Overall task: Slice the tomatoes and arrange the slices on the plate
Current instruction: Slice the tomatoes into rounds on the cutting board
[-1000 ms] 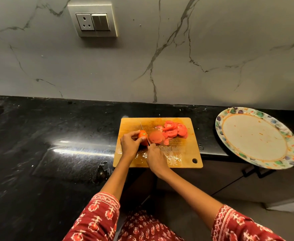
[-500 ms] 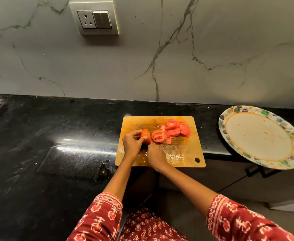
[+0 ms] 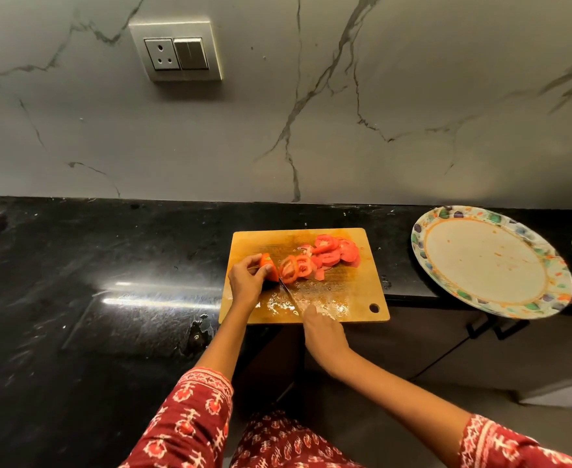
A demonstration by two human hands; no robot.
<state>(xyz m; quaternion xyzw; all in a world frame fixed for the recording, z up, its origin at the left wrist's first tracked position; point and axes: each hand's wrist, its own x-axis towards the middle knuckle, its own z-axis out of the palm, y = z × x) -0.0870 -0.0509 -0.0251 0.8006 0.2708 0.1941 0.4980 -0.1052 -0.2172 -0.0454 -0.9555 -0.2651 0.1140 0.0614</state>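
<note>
Wooden board (image 3: 352, 298) overhangs the desk's (image 3: 109, 265) front edge; left hand (image 3: 245, 282) grips the tomato (image 3: 268, 266), right hand (image 3: 323, 336) the knife (image 3: 289, 293); plate (image 3: 423, 261) overhangs rightward.

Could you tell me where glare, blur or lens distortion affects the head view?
Head view: bright streaks of glare lie on the glossy black stone counter left of the rectangular wooden cutting board, whose wet front edge also glints; the wide-angle lens bends the counter's edge and stretches the round floral-rimmed plate into an oval; the right hand looks slightly soft.
</note>
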